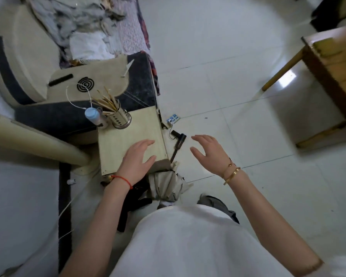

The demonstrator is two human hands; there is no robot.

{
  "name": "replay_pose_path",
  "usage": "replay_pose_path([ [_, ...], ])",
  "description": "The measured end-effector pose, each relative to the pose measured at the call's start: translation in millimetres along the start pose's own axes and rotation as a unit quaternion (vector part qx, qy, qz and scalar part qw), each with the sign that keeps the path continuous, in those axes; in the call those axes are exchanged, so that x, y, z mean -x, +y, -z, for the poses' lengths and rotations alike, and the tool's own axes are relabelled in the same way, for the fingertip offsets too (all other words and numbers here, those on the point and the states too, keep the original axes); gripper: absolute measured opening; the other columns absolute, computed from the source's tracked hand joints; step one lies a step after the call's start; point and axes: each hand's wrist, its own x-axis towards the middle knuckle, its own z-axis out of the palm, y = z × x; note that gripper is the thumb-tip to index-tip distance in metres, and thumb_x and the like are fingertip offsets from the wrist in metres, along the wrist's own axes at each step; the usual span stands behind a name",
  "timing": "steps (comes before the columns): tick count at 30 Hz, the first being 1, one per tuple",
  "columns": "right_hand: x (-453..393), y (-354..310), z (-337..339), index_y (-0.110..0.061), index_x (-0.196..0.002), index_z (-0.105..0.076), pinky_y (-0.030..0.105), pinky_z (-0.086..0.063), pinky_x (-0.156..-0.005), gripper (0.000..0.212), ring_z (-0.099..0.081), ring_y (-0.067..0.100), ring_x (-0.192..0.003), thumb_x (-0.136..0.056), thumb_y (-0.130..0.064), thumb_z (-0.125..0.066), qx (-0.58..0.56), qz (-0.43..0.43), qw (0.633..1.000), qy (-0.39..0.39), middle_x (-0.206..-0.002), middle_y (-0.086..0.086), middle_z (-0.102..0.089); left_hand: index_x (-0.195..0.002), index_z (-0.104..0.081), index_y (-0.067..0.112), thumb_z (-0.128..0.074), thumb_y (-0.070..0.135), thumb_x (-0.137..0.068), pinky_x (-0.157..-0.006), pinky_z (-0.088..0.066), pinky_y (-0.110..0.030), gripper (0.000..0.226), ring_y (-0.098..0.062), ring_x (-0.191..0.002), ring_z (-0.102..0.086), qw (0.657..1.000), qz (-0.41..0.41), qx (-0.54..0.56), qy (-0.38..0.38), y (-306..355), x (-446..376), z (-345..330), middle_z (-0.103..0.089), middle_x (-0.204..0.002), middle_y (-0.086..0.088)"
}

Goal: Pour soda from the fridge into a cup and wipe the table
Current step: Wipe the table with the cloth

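Left hand lay spread above small pale wooden table, right hand hung spread over white tiled floor, perforated steel cup of wooden sticks stood at table's far edge, blue-capped bottle beside it

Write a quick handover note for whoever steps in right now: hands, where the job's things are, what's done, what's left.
Left hand: open, empty, over the small wooden table.
Right hand: open, empty, over the floor beside the table.
On the table's far edge: a metal holder of chopsticks and a blue-capped bottle.
No fridge, soda, cup or wiping cloth in view.
Done: nothing that shows.
Left: fetch soda, pour into a cup, wipe the table.
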Motion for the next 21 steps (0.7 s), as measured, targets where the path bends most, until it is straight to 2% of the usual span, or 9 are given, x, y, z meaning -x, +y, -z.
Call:
replay_pose_path([
  [3, 26.4, 32.3, 27.8, -0.015, -0.140, -0.048, 0.039, -0.030, -0.115, 0.046, -0.036, 0.022, -0.138, -0.099, -0.035, -0.048, -0.015, -0.037, 0.998, 0.042, -0.143, 0.002, -0.049, -0.138, -0.051, 0.016, -0.062, 0.021, -0.094, -0.110, -0.028, -0.024, 0.046, -0.020, -0.132, -0.045, 0.999, -0.038, -0.013, -0.014, 42.3, -14.0, -8.3, -0.051, -0.141, -0.004],
  [9, 89.2, 119.7, 89.9, -0.016, -0.139, -0.049, 0.040, -0.032, -0.113, 0.045, -0.036, 0.019, -0.137, -0.098, -0.036, -0.048, -0.035, -0.108, 0.987, 0.112, -0.142, 0.000, -0.050, -0.139, -0.050, 0.014, -0.061, 0.021, -0.095, -0.113, -0.033, -0.034, 0.046, -0.022, -0.132, -0.046, 0.992, -0.118, -0.033, -0.040, 146.6, -45.7, -52.9, -0.052, -0.141, -0.004],
  [15, 167.8, 226.2, 172.6, -0.015, -0.137, -0.050, 0.035, -0.032, -0.113, 0.043, -0.039, 0.018, -0.135, -0.098, -0.035, -0.049, -0.034, -0.152, 0.974, 0.165, -0.139, -0.001, -0.052, -0.138, -0.051, 0.011, -0.062, 0.020, -0.094, -0.106, -0.024, -0.016, 0.046, -0.019, -0.132, -0.046, 0.981, -0.179, -0.022, -0.068, 277.0, -62.8, -131.6, -0.053, -0.140, -0.004],
  [18, 206.4, 274.9, 215.2, -0.015, -0.137, -0.050, 0.037, -0.033, -0.113, 0.043, -0.041, 0.016, -0.134, -0.099, -0.034, -0.050, -0.037, -0.177, 0.963, 0.201, -0.139, -0.001, -0.052, -0.139, -0.050, 0.013, -0.062, 0.022, -0.095, -0.109, -0.027, -0.021, 0.047, -0.018, -0.133, -0.045, 0.975, -0.207, -0.007, -0.081, 337.9, -70.7, -170.1, -0.052, -0.141, -0.002],
  [21, 239.2, 316.8, 252.7, -0.015, -0.139, -0.048, 0.031, -0.030, -0.112, 0.044, -0.039, 0.015, -0.135, -0.099, -0.035, -0.048, -0.028, -0.204, 0.954, 0.220, -0.140, -0.001, -0.051, -0.138, -0.052, 0.013, -0.063, 0.021, -0.094, -0.107, -0.026, -0.019, 0.046, -0.019, -0.132, -0.047, 0.967, -0.239, -0.009, -0.085, 394.6, -81.6, -202.5, -0.054, -0.140, -0.002],
])
